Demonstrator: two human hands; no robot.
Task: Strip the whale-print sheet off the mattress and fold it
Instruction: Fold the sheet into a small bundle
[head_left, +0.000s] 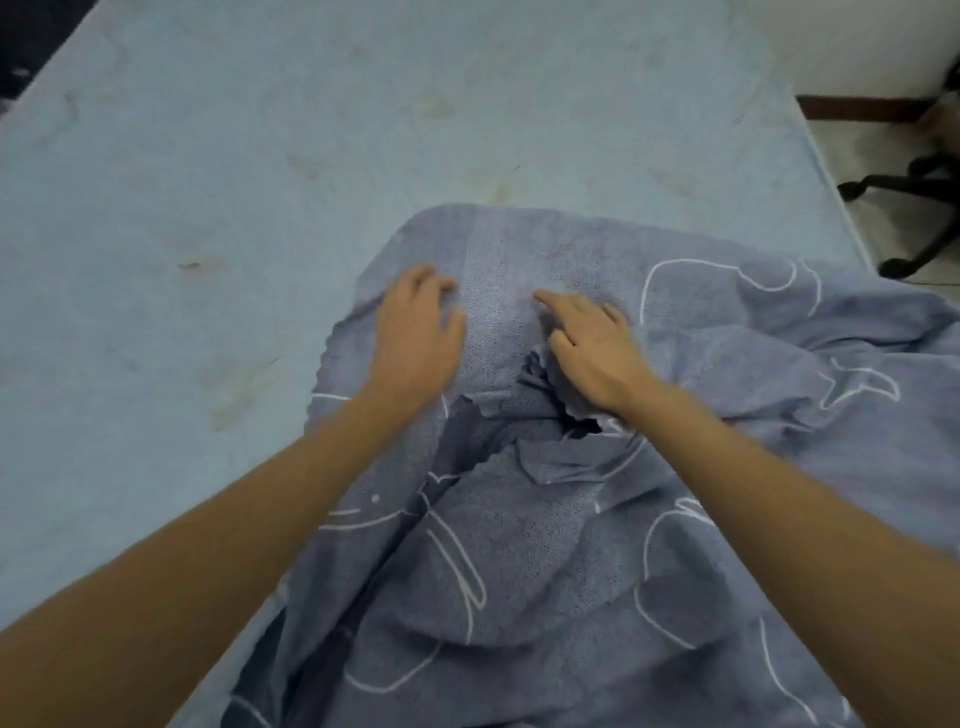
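On the bare pale-blue mattress (208, 156), the grey-blue woven sheet with white whale outlines (519, 545) lies bunched, off but unfolded
Left hand (415, 338) and right hand (597, 353) press on it, fingers loosely spread, pinching nothing; advised: find two corners, draw the edge taut, then fold

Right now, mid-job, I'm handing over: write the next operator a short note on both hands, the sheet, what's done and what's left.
Left hand rests on the sheet near its far edge, holding nothing.
Right hand lies beside it on the sheet, forefinger stretched out.
Sheet is bunched on the near right of the mattress, which is mostly bare.
Done: stripping, it seems.
Left: flatten and fold; no neat fold yet.
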